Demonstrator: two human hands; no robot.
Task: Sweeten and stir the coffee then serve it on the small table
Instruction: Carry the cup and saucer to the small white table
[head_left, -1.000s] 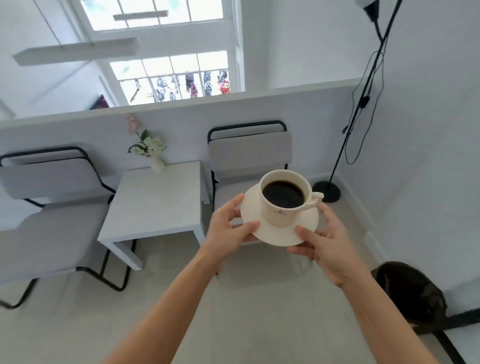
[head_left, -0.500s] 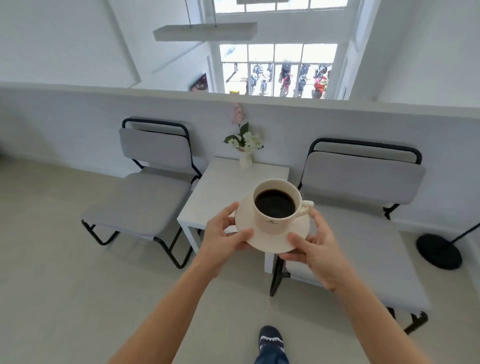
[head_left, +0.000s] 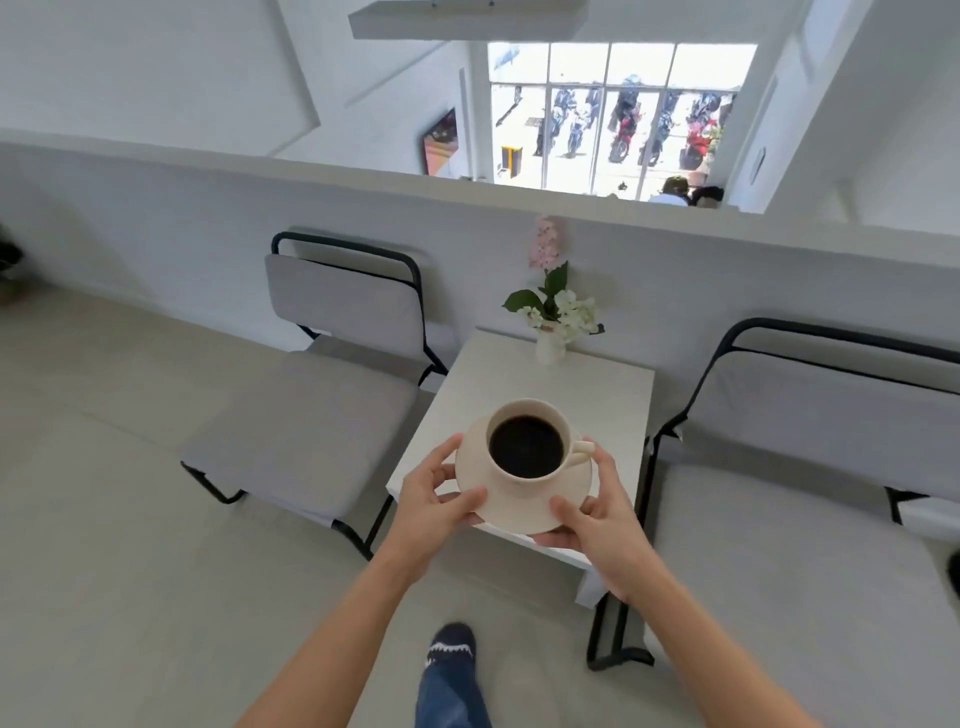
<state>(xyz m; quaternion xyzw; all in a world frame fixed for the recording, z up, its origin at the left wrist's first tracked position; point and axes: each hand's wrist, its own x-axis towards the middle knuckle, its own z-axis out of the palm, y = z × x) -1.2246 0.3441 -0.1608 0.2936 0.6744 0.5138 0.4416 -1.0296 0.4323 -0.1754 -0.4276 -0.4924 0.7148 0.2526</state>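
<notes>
A cream ceramic cup (head_left: 527, 451) is brimming with black coffee (head_left: 526, 446), sitting on a round cream saucer (head_left: 519, 512) over the near edge of the small white square desk (head_left: 597, 410). The left hand (head_left: 434, 501) and right hand (head_left: 602, 517) are gripping the saucer's opposite rims, thumbs on top. Grey padded chairs (head_left: 306, 431) are flanking the desk; a white vase of flowers (head_left: 551, 332) is standing at its far edge.

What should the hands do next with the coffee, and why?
Probably lower the saucer gently onto the near part of the small table. Both the left hand and right hand hold it there, the cup is very full, and the vase stands at the far edge.
</notes>
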